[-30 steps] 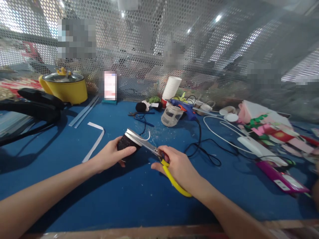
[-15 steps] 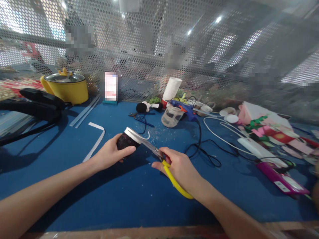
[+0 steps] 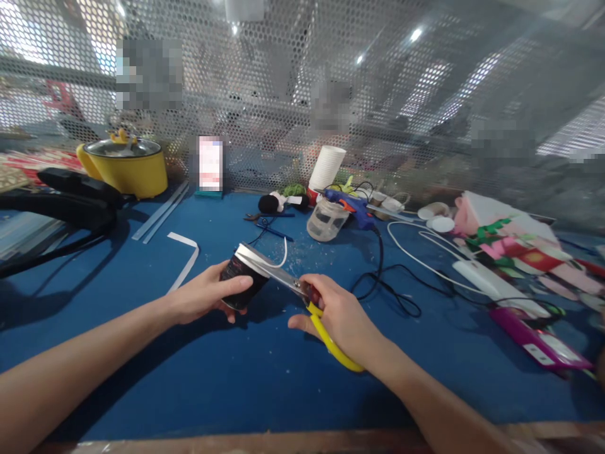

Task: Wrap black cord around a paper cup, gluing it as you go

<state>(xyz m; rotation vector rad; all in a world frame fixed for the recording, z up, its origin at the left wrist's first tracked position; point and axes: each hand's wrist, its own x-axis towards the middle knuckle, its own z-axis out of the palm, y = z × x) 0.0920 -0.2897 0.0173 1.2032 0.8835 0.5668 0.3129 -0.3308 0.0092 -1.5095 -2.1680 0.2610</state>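
Note:
My left hand (image 3: 215,293) is wrapped round a paper cup (image 3: 246,287) with a dark wall and a white upper band, tilted over the table. In my right hand (image 3: 335,315) are scissors (image 3: 288,280) with yellow handles. Their blades lie at the cup's white rim and look nearly closed. A thin white strip (image 3: 285,252) curls up from the rim beside the blades. Whether it is still joined along its whole length I cannot make out. A bent white strip (image 3: 189,261) lies on the blue table (image 3: 227,384) left of the cup.
Beyond the cup lie pliers (image 3: 265,217) and a clear plastic cup (image 3: 326,221) with a blue glue gun (image 3: 352,205). White stacked paper cups (image 3: 328,165) lean behind. A yellow pot (image 3: 127,167) and a lit phone (image 3: 210,164) stand at the back left. Cables (image 3: 392,268) run right.
The cup has turned and tilted a little in my left hand. The white strip curling off its rim is longer and rises higher. The scissors have barely shifted.

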